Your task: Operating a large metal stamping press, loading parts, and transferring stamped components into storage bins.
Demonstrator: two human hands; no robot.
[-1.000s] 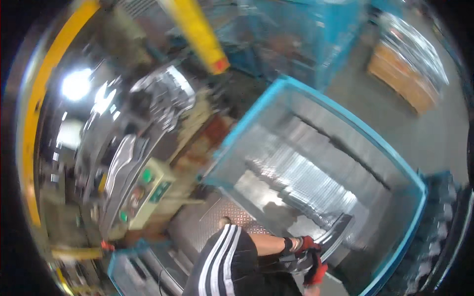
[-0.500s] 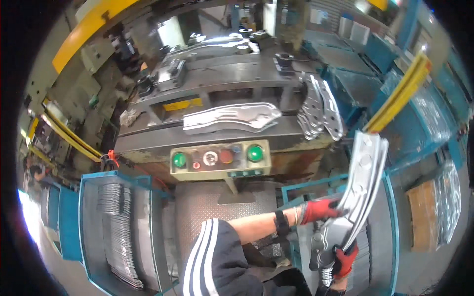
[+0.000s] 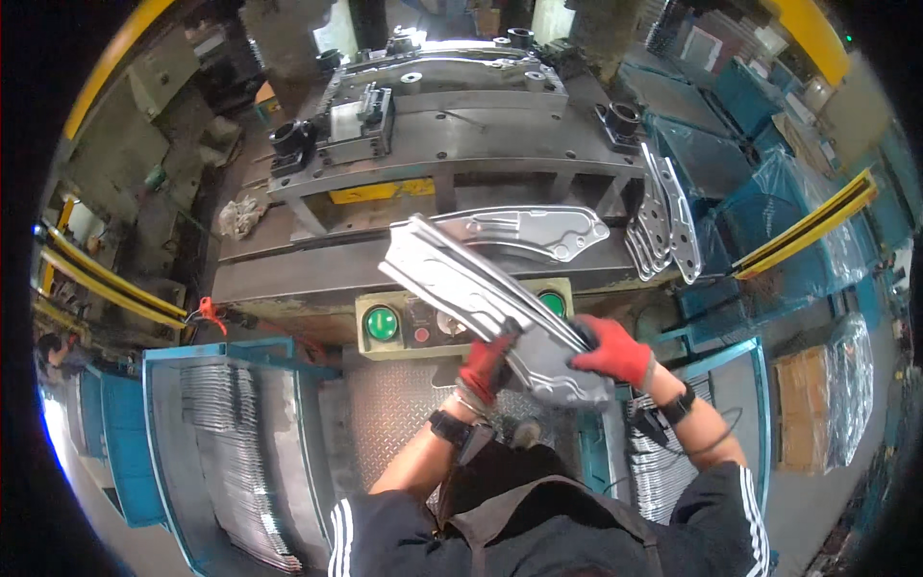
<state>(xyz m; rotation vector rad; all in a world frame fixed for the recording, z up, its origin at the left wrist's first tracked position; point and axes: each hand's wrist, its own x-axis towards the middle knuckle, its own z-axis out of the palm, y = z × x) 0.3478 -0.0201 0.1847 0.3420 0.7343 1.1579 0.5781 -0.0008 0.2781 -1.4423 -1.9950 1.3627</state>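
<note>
Both my red-gloved hands hold a small stack of long, curved stamped metal panels [image 3: 461, 288], slanting from upper left to lower right. My left hand [image 3: 487, 365] grips the stack's near edge with its fingers closed. On the right end, my right hand [image 3: 615, 352] wraps round the other edge. The stack hangs above the control box [image 3: 373, 348] and partly hides its buttons; one green button [image 3: 383, 322] shows beside it. Behind it, similar metal panels [image 3: 562, 231] lie on the press's front ledge, partly covered by the stack I hold.
More panels [image 3: 663, 221] stand leaning at the ledge's right end. Blue-framed bins with rows of metal parts stand at left [image 3: 152, 423] and right [image 3: 761, 404]. Yellow posts [image 3: 806, 223] flank the press bed [image 3: 481, 135]. A plastic-wrapped cardboard box [image 3: 803, 409] sits far right.
The held stack has swung left, from over the right bin to before the press, and now tilts the other way. Both hands moved with it, still gripping. My view has shifted too.
</note>
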